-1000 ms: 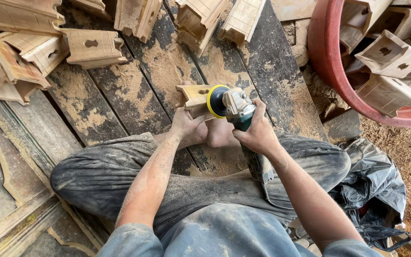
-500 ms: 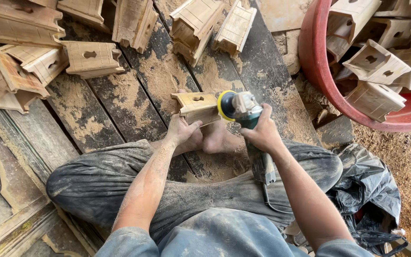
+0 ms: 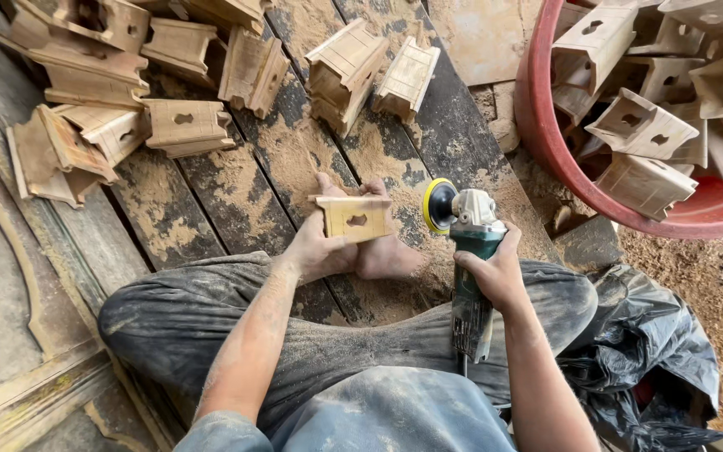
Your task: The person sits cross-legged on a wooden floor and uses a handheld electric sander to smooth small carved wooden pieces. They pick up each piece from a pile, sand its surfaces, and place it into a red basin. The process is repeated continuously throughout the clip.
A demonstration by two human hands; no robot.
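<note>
A: Head view. Change vs. a sec ago: sander [image 3: 462,219] is off the block [image 3: 351,218] now, gap between disc and wood. Disc was right against it before.

B: Meaning?

A: My read: that face is done or being checked, pass paused. Block also turned, cut-out face now toward cam.

B: Grips?

A: L hand [image 3: 318,248] wrapped on block's left end, holding it over the feet [image 3: 382,251], above the planks [image 3: 236,180]. R hand [image 3: 494,272] closed round sander body, yellow disc facing left.

B: Block look?

A: Pale wood, flared top lip, keyhole-ish slot mid-face, dusty. Same shape as loose pile [image 3: 110,109] up left and those in red tub [image 3: 550,125].
</note>
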